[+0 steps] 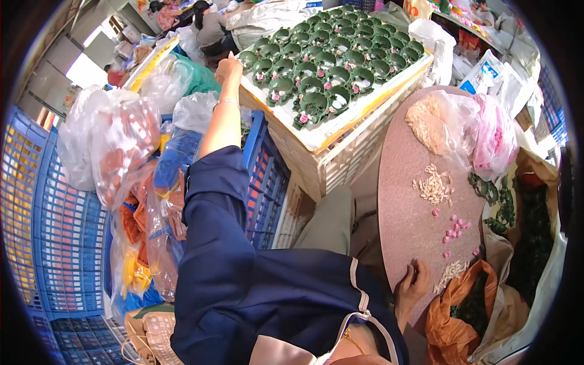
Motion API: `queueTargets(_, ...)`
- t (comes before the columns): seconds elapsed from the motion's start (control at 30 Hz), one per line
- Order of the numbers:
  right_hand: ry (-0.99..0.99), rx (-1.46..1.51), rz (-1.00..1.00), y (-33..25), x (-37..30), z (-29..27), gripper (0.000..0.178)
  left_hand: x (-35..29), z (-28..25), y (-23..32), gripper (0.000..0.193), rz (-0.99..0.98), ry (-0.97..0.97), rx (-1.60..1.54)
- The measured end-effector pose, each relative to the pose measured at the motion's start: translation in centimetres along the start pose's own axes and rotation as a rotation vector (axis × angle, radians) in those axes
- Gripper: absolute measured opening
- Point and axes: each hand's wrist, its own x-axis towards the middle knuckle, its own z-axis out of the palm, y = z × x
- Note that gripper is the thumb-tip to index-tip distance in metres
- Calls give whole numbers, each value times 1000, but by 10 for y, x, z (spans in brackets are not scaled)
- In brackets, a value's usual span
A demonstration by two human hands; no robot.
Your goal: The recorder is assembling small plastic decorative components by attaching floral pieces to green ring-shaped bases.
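My left arm, in a dark blue sleeve, stretches far forward. My left hand (229, 69) is closed at the left edge of a white board (258, 91); what its fingers hold, if anything, is hidden. Rows of green ring-shaped pieces with small pink roses (311, 85) stand on the board. My right hand (415, 283) rests at the near edge of a round reddish-brown table (407, 207), fingers slightly bent and apart, with nothing visible in them. Close to it lie cream-coloured small pieces (450, 275) and loose pink rose heads (456, 228).
The board sits on a pale plastic crate (340, 161). Blue crates (67, 225) and clear bags (125, 134) fill the left. Another cream pile (434, 185) and a pink bag (494, 137) lie on the table. An orange bag (447, 322) with dark green contents stands beside it. People sit farther back.
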Motion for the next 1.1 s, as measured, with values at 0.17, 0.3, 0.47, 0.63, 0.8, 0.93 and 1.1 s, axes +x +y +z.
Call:
queueTargets(0.17, 4, -7, 0, 0, 0, 1, 23, -13, -8, -10, 64, 71, 220, 42)
queueTargets(0.3, 4, 3, 15, -1, -3, 2, 23, -6, -28, -19, 53, 21, 199, -53)
queueTargets(0.47, 42, 33, 67, 4, -6, -2, 21, -14, -13, -3, 51, 92, 338, -91)
queueTargets(0.63, 49, 52, 39, -14, 8, 1, 24, 8, -50, 32, 52, 562, 503, -282)
queueTargets(0.8, 136, 103, 84, -4, 4, -3, 23, -120, -57, 139, 34, 1112, 316, -646)
queueTargets(0.93, 163, 96, 77, -2, 2, -2, 23, -285, -54, 149, 11, 1634, 1, -656)
queueTargets(1.1, 201, 127, 79, -4, 0, -4, 21, -431, -3, 90, 15, 1926, -964, -388)
